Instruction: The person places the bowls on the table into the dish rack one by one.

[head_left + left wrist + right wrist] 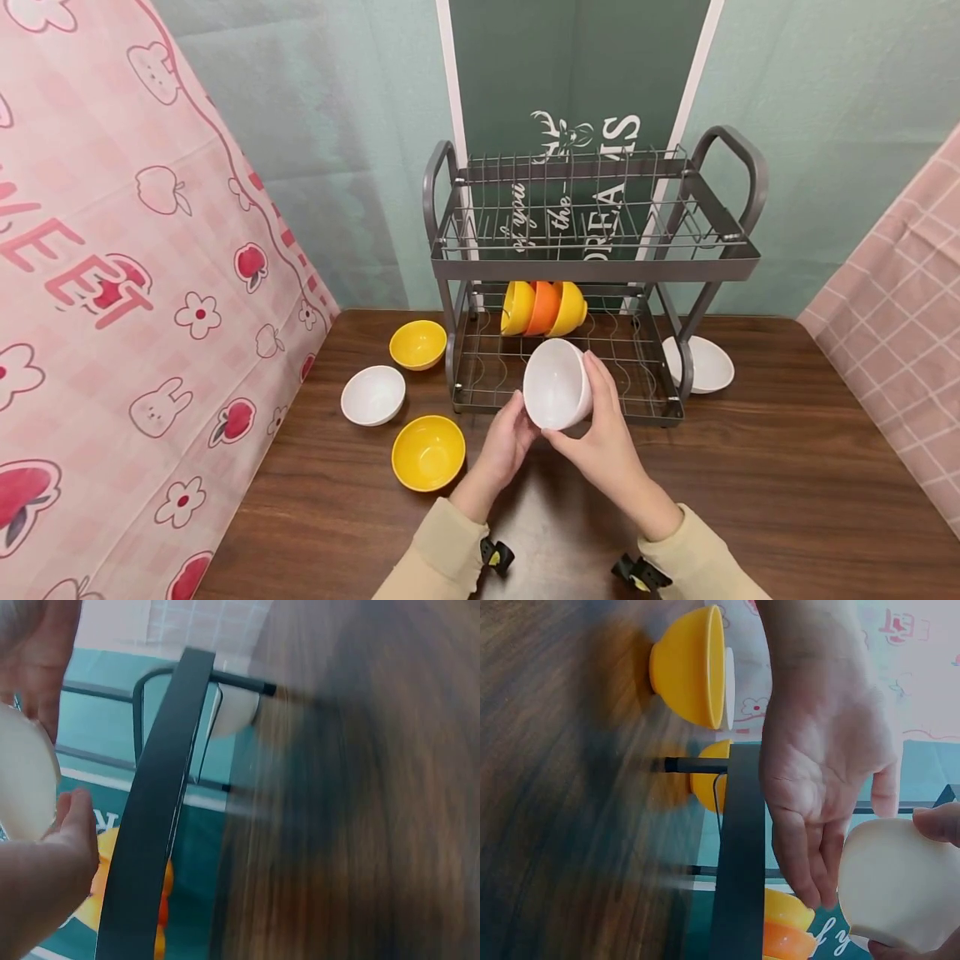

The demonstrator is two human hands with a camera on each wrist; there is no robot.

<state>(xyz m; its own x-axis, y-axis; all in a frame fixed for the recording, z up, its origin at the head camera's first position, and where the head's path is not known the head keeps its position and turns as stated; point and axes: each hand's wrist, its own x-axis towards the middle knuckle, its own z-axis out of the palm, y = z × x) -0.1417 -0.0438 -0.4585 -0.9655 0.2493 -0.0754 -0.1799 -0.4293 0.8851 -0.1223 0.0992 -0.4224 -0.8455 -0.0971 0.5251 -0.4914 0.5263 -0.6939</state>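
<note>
A white bowl [557, 385] is held tilted in front of the rack's lower tier, its hollow side toward the head camera. My right hand [611, 442] grips it, thumb at the near rim and fingers along the right side. On the bowl's left is my left hand [506, 446]. In the right wrist view that left hand [829, 757] shows its palm, with fingers extended beside the bowl [900, 885]; whether they bear any of its weight I cannot tell. Behind, two yellow bowls [572, 308] and an orange bowl [546, 308] stand on edge, nested in the lower tier.
The dark two-tier dish rack [596, 270] stands at the back of the wooden table [787, 500]. Left of it sit a small yellow bowl [417, 345], a white bowl [372, 396] and a larger yellow bowl [428, 453]. Another white bowl [708, 365] lies by its right side.
</note>
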